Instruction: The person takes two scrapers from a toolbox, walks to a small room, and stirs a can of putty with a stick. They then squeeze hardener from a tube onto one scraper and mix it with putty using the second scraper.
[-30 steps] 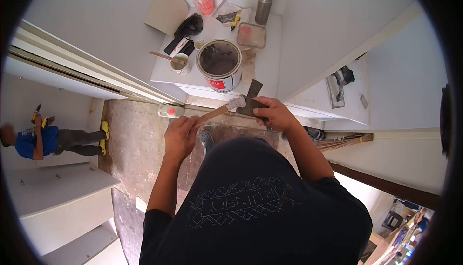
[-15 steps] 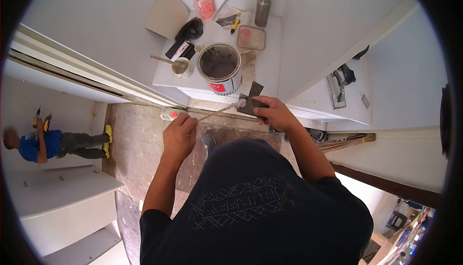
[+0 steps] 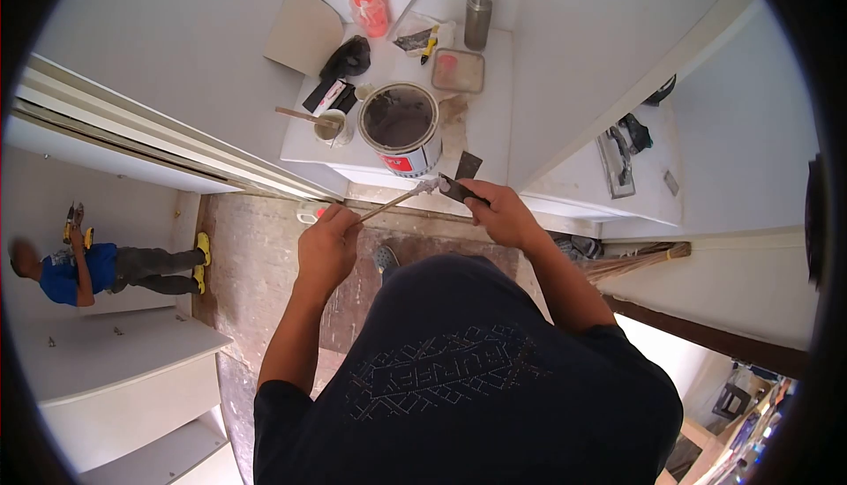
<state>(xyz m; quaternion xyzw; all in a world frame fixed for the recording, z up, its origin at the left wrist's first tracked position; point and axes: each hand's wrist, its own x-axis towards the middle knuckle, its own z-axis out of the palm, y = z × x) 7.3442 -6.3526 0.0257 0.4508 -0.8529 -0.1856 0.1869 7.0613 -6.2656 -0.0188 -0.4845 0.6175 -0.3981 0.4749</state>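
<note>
My left hand (image 3: 327,243) is closed around the end of a thin stick (image 3: 388,207). Pale grey paste (image 3: 428,186) clings to the stick's far tip. Pinched in my right hand (image 3: 503,212) is a dark flat scraper (image 3: 455,190), tilted nearly edge-on, and the pasty tip touches or nearly touches its edge. Just beyond, another dark flat blade (image 3: 468,164) shows at the shelf's front edge. An open tin (image 3: 412,164) with grey paste inside stands on the white shelf (image 3: 494,115) in front of my hands.
Left of the tin is a small tub (image 3: 340,139) with a wooden-handled tool. Behind stand a red bottle (image 3: 368,9), a metal flask (image 3: 477,22) and a plastic box (image 3: 459,72). A trowel (image 3: 617,167) lies right. A person in blue (image 3: 79,264) stands far left, holding a drill.
The scraper has turned from showing its flat face to nearly edge-on, and the stick's pasty tip has shifted slightly left. The other person's hands have moved a little.
</note>
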